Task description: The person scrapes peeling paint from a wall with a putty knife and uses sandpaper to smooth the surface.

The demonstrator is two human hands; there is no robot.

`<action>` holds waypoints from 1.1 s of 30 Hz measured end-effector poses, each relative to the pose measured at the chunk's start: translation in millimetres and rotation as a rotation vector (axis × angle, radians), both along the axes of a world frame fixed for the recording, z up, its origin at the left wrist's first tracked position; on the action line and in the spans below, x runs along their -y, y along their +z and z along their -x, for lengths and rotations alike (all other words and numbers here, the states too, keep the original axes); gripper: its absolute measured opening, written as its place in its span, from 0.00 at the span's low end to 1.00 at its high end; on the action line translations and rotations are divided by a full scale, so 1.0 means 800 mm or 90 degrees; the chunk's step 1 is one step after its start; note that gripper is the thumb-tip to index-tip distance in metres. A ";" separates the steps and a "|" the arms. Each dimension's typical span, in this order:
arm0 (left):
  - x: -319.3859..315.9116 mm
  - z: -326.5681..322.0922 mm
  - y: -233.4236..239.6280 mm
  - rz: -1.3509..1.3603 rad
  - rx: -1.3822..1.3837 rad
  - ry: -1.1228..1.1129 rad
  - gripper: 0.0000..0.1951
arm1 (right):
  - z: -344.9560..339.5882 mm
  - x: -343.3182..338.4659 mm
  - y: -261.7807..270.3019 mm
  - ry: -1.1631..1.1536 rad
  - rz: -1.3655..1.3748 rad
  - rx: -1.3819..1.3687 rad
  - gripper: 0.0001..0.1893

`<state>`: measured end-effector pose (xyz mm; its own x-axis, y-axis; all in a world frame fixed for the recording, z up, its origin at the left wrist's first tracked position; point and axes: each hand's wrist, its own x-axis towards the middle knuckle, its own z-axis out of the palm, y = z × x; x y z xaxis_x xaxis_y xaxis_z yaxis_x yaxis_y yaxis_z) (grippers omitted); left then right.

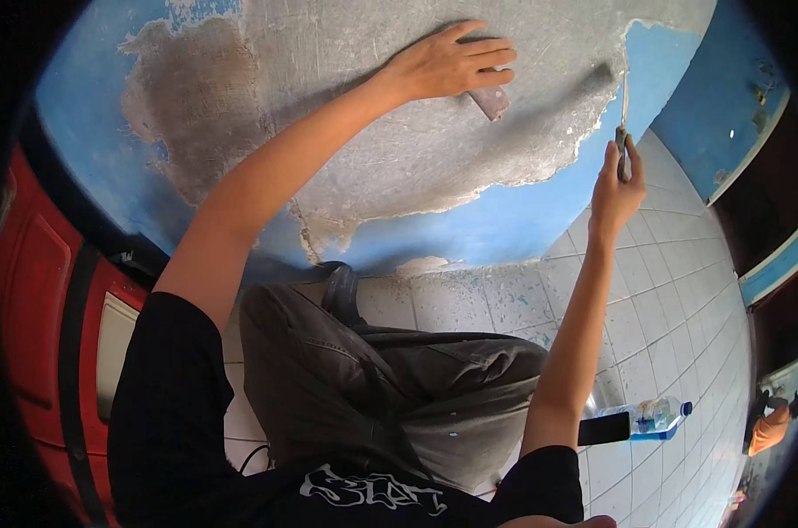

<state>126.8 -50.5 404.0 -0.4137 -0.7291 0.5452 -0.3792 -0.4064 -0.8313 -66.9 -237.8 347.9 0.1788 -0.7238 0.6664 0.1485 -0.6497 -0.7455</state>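
Note:
My left hand (448, 66) lies against the bare grey plaster of the wall (399, 152), fingers a little spread. A worn brownish block (490, 103) sticks out from beneath its palm, held between hand and wall; the rest of the block is hidden. On the right, my right hand (620, 188) grips the dark handle of a scraper (622, 142) between thumb and fingers. Its thin blade (625, 99) points up the wall and meets the ragged border between the plaster and the blue paint (656, 66).
Paint flakes (518, 297) litter the white floor tiles (643, 264) along the wall's foot. Beside my right arm are a black phone (603, 429) and a plastic bottle (659, 416). A red panelled piece (39, 277) stands at left. A person in orange (768, 429) is far right.

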 end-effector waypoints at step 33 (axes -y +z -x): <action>0.001 0.005 0.002 -0.015 0.011 0.001 0.17 | 0.007 0.052 -0.003 0.001 0.148 0.069 0.17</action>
<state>122.6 -51.3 405.9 -0.4220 -0.7419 0.5210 -0.3638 -0.3878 -0.8469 -72.8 -279.3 345.3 0.0982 -0.5484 0.8304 0.2200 -0.8018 -0.5556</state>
